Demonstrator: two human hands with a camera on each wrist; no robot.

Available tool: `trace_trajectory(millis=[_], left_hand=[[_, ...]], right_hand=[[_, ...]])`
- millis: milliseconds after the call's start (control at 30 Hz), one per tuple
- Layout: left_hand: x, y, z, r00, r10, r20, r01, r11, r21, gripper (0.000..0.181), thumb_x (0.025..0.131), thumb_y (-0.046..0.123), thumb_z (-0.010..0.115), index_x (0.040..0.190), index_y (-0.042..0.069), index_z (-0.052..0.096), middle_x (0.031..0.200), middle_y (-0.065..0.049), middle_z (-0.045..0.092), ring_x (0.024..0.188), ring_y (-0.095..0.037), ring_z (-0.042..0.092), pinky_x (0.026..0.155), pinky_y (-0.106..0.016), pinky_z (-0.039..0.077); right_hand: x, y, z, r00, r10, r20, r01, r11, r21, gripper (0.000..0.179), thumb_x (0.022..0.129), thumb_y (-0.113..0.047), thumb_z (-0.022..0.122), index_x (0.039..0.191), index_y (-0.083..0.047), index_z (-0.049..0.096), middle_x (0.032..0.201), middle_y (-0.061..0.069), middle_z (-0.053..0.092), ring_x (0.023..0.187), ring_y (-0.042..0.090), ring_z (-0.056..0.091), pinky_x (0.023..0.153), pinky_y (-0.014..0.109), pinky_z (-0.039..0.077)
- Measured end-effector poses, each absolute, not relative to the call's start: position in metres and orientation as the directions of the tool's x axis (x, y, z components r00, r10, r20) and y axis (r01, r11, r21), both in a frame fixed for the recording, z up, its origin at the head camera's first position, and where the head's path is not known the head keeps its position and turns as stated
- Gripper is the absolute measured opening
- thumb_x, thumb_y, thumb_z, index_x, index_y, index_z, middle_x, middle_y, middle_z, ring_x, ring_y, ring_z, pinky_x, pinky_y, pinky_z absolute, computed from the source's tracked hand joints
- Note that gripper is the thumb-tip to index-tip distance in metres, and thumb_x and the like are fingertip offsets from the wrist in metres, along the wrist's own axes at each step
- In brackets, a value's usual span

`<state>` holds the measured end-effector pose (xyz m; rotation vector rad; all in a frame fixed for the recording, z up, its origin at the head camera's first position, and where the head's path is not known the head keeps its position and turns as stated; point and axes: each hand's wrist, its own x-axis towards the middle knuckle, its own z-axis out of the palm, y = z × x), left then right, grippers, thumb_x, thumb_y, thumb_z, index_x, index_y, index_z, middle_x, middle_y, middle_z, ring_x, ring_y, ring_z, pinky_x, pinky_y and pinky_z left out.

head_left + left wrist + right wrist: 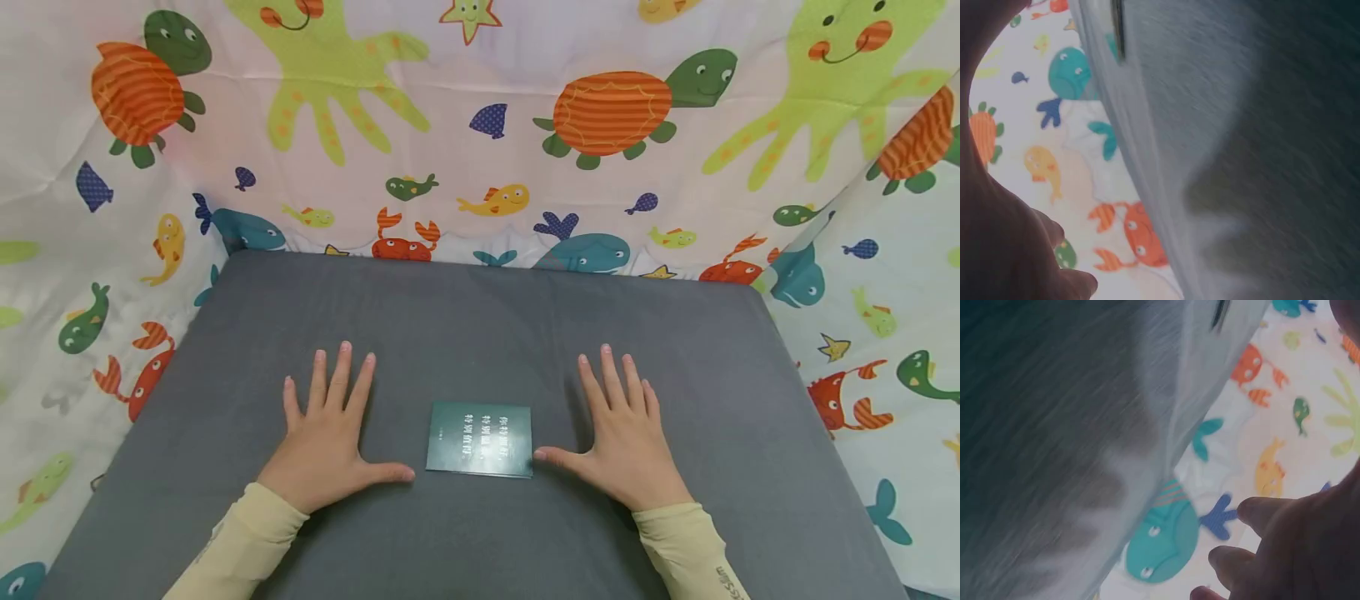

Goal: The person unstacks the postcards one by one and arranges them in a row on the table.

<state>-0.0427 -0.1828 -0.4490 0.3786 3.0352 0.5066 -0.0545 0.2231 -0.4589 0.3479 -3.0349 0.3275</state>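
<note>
A small dark green booklet or card (480, 450) with white printed characters lies flat on the grey surface, between the two hands. To its left, my left hand (328, 442) is spread palm down, thumb pointing toward the booklet but apart from it. On the other side my right hand (622, 442) is spread too, its thumb tip very close to the booklet's right edge; whether they touch I cannot tell. Neither hand holds anything. In the left wrist view the left hand (1010, 244) shows dark at the side, and the right wrist view shows the right hand's fingers (1266, 512).
A grey cloth-covered table (480, 333) spreads under both hands. Behind it and along both sides hangs a white and pink curtain (435, 100) printed with turtles, crabs, whales and fish. Pale yellow sleeves (240, 542) cover both forearms.
</note>
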Motion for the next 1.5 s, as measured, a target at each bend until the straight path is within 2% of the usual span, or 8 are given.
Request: trace_trajectory(millis=[133,367,500,700,967,1233,1500], left_hand=[[-0.047,-0.166,-0.443,-0.957,0.290,0.002,0.275,0.904,0.327,0.156,0.062,0.093,0.080,0.176,0.021,0.001,0.183,-0.012,-0.010,0.168,-0.048,-0.012,0.122,-0.086,-0.001],[-0.054,-0.131,-0.437,-0.916,0.401,-0.012,0.374,0.865,0.335,0.151,0.066,0.091,0.079,0.176,0.018,0.005,0.183,-0.014,-0.008,0.168,-0.048,-0.011,0.124,-0.084,0.002],[-0.057,-0.120,-0.432,-0.894,0.447,-0.016,0.420,0.851,0.317,0.150,0.067,0.082,0.087,0.175,0.014,0.010,0.183,-0.017,-0.004,0.168,-0.049,-0.006,0.125,-0.083,0.009],[-0.063,-0.107,-0.427,-0.860,0.506,-0.062,0.465,0.829,0.310,0.142,0.070,0.063,0.097,0.174,0.010,0.017,0.182,-0.021,0.005,0.168,-0.051,0.004,0.128,-0.077,0.018],[-0.065,-0.094,-0.435,-0.797,0.565,-0.213,0.473,0.804,0.361,0.127,0.081,0.054,0.093,0.175,0.013,0.017,0.182,-0.020,0.013,0.169,-0.046,0.011,0.130,-0.069,0.026],[-0.067,-0.089,-0.442,-0.784,0.598,-0.169,0.541,0.791,0.287,0.104,0.088,0.052,0.088,0.168,0.009,0.038,0.171,-0.018,0.042,0.158,-0.041,0.042,0.123,-0.059,0.042],[-0.067,-0.090,-0.438,-0.777,0.602,-0.187,0.546,0.791,0.276,0.099,0.085,0.045,0.093,0.164,0.010,0.045,0.161,-0.011,0.055,0.148,-0.033,0.054,0.116,-0.056,0.050]], right_hand=[[-0.060,0.202,-0.456,-0.953,-0.286,0.098,-0.301,0.932,-0.202,0.144,0.067,-0.102,0.065,0.176,-0.024,0.014,0.184,0.010,0.007,0.170,0.041,0.010,0.128,0.071,0.025],[-0.064,0.166,-0.449,-0.890,-0.436,0.135,-0.455,0.870,-0.190,0.132,0.076,-0.095,0.066,0.175,-0.020,0.022,0.182,0.010,0.019,0.167,0.039,0.026,0.123,0.066,0.040],[-0.065,0.151,-0.446,-0.863,-0.485,0.140,-0.504,0.844,-0.184,0.123,0.081,-0.087,0.071,0.173,-0.017,0.029,0.180,0.013,0.027,0.164,0.039,0.033,0.122,0.064,0.042],[-0.065,0.144,-0.448,-0.851,-0.521,0.067,-0.522,0.825,-0.216,0.111,0.085,-0.079,0.075,0.170,-0.018,0.037,0.175,0.014,0.037,0.158,0.038,0.044,0.120,0.063,0.046],[-0.065,0.145,-0.450,-0.828,-0.560,-0.021,-0.529,0.794,-0.298,0.110,0.082,-0.068,0.086,0.168,-0.018,0.041,0.167,0.012,0.049,0.151,0.036,0.051,0.116,0.061,0.050],[-0.063,0.149,-0.452,-0.816,-0.572,-0.086,-0.514,0.785,-0.346,0.108,0.080,-0.051,0.094,0.167,-0.013,0.042,0.160,0.011,0.054,0.148,0.034,0.052,0.114,0.059,0.051],[-0.062,0.145,-0.451,-0.816,-0.573,-0.076,-0.507,0.773,-0.382,0.104,0.081,-0.039,0.095,0.166,-0.012,0.043,0.151,0.010,0.059,0.138,0.033,0.059,0.107,0.055,0.056]])
